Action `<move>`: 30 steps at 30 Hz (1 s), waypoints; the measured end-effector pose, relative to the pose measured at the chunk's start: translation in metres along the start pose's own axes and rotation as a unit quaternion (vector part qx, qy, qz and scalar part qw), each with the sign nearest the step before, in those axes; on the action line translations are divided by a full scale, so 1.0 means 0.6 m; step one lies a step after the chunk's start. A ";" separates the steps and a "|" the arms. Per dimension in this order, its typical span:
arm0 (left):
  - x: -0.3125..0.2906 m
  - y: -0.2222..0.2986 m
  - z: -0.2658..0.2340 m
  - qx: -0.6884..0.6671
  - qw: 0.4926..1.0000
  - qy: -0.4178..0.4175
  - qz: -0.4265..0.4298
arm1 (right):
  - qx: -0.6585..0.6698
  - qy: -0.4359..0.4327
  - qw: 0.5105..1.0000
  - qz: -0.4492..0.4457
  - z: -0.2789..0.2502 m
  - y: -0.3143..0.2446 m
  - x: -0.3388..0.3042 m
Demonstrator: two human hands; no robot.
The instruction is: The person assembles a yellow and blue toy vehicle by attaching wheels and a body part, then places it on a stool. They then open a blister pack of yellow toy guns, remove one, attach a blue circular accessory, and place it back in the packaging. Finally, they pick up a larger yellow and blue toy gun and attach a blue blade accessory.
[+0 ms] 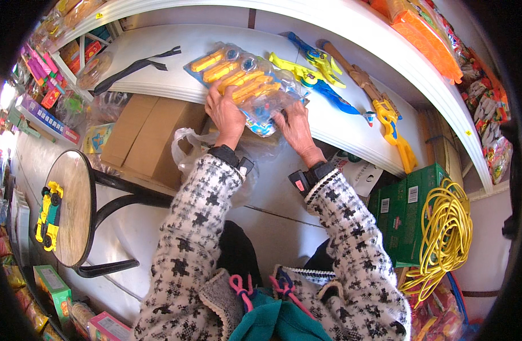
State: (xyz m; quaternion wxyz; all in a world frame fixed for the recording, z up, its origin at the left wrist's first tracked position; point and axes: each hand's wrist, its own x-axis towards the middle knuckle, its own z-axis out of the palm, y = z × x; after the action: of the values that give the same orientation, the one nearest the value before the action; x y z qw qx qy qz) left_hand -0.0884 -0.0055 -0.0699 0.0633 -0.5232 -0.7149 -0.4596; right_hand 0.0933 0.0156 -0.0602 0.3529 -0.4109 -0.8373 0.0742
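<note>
A clear plastic toy package [247, 85] with several yellow toy pieces and a blue printed backing rests on the white shelf [153, 40]. My left hand [224, 116] grips its near left edge, fingers curled onto the yellow pieces. At the near right corner, my right hand [298, 128] pinches the plastic, thumb on the side facing me. Just right of the package lies a yellow-green toy gun [298, 69]. Next to it are a blue toy piece [343, 103] and a blue and yellow toy [318, 54].
A brown and yellow toy gun [389, 122] and a black strap [136, 69] lie on the shelf. Below stand a cardboard box [150, 133] and a green box [406, 207] with a coiled yellow cable [446, 238]. At left, a round stool [73, 227] bears a yellow toy car [49, 216].
</note>
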 end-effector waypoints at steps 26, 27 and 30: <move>0.004 0.009 0.004 0.005 0.999 0.032 -0.031 | 0.095 0.109 0.969 0.198 0.043 -0.026 0.058; 0.005 0.010 0.003 0.004 0.999 0.031 -0.029 | 0.092 0.103 0.971 0.196 0.041 -0.024 0.060; 0.007 0.012 -0.001 0.001 0.999 0.030 -0.027 | 0.102 0.089 0.968 0.213 0.040 -0.017 0.068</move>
State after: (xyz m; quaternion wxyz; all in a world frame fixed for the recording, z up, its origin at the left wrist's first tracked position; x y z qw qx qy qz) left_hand -0.0846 -0.0027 -0.0631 0.0730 -0.4895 -0.7268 -0.4763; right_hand 0.0543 0.0430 -0.0517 0.4419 -0.5468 -0.6838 0.1955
